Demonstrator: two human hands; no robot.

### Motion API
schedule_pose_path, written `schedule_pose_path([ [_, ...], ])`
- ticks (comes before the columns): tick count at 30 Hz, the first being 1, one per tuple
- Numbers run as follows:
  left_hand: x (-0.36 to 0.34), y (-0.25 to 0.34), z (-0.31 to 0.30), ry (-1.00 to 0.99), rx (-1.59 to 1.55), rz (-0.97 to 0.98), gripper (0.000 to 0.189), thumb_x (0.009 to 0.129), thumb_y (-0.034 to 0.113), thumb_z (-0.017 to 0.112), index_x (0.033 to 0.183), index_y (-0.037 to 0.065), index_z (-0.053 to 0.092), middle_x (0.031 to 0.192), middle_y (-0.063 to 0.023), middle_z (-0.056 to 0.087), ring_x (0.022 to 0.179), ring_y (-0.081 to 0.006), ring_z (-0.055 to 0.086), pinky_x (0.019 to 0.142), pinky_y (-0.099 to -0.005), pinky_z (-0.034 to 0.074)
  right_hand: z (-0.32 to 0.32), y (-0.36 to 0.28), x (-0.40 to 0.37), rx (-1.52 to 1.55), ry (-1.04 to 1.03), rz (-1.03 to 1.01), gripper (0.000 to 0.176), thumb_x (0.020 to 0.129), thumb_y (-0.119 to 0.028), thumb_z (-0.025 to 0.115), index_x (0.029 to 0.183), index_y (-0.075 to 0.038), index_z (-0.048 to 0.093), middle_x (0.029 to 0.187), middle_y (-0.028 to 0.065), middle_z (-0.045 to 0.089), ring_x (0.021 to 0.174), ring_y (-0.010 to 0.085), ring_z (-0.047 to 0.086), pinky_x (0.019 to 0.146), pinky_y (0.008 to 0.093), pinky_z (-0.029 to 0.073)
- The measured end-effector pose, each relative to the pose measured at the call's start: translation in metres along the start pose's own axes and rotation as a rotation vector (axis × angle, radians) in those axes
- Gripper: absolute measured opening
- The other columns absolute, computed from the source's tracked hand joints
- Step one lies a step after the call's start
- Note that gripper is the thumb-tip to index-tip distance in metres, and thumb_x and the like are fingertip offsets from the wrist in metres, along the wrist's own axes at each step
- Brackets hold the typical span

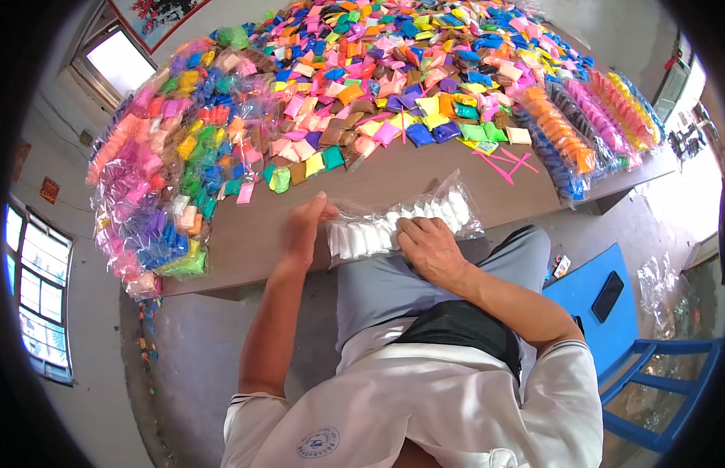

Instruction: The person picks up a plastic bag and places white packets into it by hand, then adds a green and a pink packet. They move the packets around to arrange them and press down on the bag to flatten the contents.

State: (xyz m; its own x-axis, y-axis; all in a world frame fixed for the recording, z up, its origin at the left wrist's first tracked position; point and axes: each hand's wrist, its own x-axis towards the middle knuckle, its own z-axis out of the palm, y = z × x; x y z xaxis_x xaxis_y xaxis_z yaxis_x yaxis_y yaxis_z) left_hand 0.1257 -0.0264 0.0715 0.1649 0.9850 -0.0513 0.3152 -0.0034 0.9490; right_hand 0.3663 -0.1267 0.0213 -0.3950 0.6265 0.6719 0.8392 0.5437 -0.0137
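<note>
Where the brown table (245, 234) met the person's lap, items were as follows. Nine o'clock: clear sacks of mixed coloured packets (144, 203), glossy and crinkled. Twelve o'clock: loose heap of small square packets (378, 78), soft, many colours. Centre: clear plastic bag (401, 222) of white pieces, lying on the table's near edge. Left hand (304, 226) pinched its left end, fingers narrow. Right hand (429, 246) lay flat on it, fingers loosely spread, covering its lower edge. Two o'clock: pink strips (503, 162); sleeves of sorted packets (581, 132). Four o'clock: blue chair (604, 327) bearing a dark phone (608, 296).
</note>
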Motion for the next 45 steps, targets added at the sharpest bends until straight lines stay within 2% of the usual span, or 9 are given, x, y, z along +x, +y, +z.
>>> schedule_pose_path([
  [5,0.000,-0.007,-0.005,0.003,-0.043,0.064,0.039,0.095,0.036,0.052,0.075,0.004,0.063,0.075,-0.0042,0.062,0.076,-0.0112,0.054,0.074,-0.0296,0.043,0.002,0.000,-0.006,0.029,-0.168,0.052,0.029,0.069,-0.017,0.066,0.095,-0.007,0.056,0.113,0.0067,0.057,0.094,0.0208,0.055,0.079,0.0355,0.043],
  [8,-0.009,-0.003,-0.008,0.056,0.044,0.057,0.038,0.095,0.033,0.053,0.070,0.005,0.058,0.071,-0.0030,0.059,0.073,-0.0110,0.055,0.071,-0.0290,0.042,-0.001,0.000,0.000,0.011,-0.003,0.006,0.009,0.074,-0.015,0.056,0.079,-0.009,0.052,0.087,0.0051,0.051,0.079,0.0189,0.052,0.067,0.0335,0.042],
  [14,-0.024,-0.045,-0.012,0.129,-0.019,0.085,0.044,0.096,0.033,0.057,0.063,0.005,0.056,0.062,-0.0001,0.056,0.061,-0.0086,0.051,0.059,-0.0275,0.040,-0.001,0.000,0.000,0.051,0.019,0.030,0.011,0.073,-0.014,0.056,0.082,-0.007,0.053,0.093,0.0060,0.054,0.083,0.0207,0.054,0.070,0.0343,0.043],
  [20,-0.038,-0.081,-0.013,0.164,0.356,0.192,0.046,0.098,0.031,0.054,0.061,0.002,0.052,0.051,-0.0070,0.049,0.049,-0.0160,0.042,0.048,-0.0367,0.035,0.000,0.001,-0.002,0.067,-0.029,0.055,0.017,0.073,-0.012,0.058,0.088,-0.005,0.056,0.106,0.0083,0.058,0.091,0.0221,0.056,0.076,0.0360,0.046],
  [26,-0.033,-0.096,0.004,0.333,0.581,0.416,0.039,0.092,0.017,0.057,0.059,0.000,0.045,0.056,-0.0184,0.047,0.052,-0.0372,0.045,0.052,-0.0445,0.036,-0.017,-0.004,-0.004,0.246,-0.039,0.117,0.021,0.078,-0.014,0.067,0.093,-0.001,0.059,0.117,0.0133,0.059,0.100,0.0283,0.057,0.086,0.0392,0.046],
  [30,-0.038,-0.098,0.009,0.381,0.587,0.478,0.033,0.090,0.013,0.056,0.062,0.002,0.045,0.062,-0.0163,0.049,0.064,-0.0366,0.049,0.065,-0.0480,0.038,-0.020,0.004,-0.013,0.500,0.078,0.237,0.018,0.077,-0.015,0.074,0.083,-0.002,0.063,0.112,0.0160,0.062,0.099,0.0328,0.057,0.085,0.0421,0.048],
  [37,-0.040,-0.106,0.012,0.417,0.557,0.458,0.032,0.091,0.012,0.056,0.064,0.001,0.043,0.064,-0.0155,0.047,0.066,-0.0345,0.047,0.067,-0.0452,0.039,-0.042,0.037,-0.011,-0.029,0.468,0.730,0.023,0.070,-0.010,0.077,0.089,-0.002,0.065,0.115,0.0169,0.061,0.099,0.0347,0.056,0.084,0.0424,0.047],
  [41,-0.041,-0.106,0.016,0.462,0.529,0.527,0.033,0.093,0.012,0.054,0.064,0.001,0.041,0.064,-0.0154,0.045,0.063,-0.0329,0.045,0.063,-0.0444,0.037,-0.035,0.069,-0.037,0.908,0.289,1.143,0.017,0.086,-0.016,0.072,0.087,-0.001,0.063,0.077,0.0026,0.060,0.066,0.0101,0.054,0.057,0.0257,0.044],
  [45,-0.039,-0.106,0.016,0.487,0.538,0.605,0.035,0.095,0.012,0.052,0.065,-0.001,0.038,0.062,-0.0158,0.041,0.059,-0.0312,0.040,0.058,-0.0436,0.033,-0.034,0.073,-0.043,1.129,0.266,1.115,0.020,0.091,-0.016,0.067,0.077,-0.004,0.059,0.066,-0.0045,0.052,0.057,0.0033,0.042,0.051,0.0205,0.035],
])
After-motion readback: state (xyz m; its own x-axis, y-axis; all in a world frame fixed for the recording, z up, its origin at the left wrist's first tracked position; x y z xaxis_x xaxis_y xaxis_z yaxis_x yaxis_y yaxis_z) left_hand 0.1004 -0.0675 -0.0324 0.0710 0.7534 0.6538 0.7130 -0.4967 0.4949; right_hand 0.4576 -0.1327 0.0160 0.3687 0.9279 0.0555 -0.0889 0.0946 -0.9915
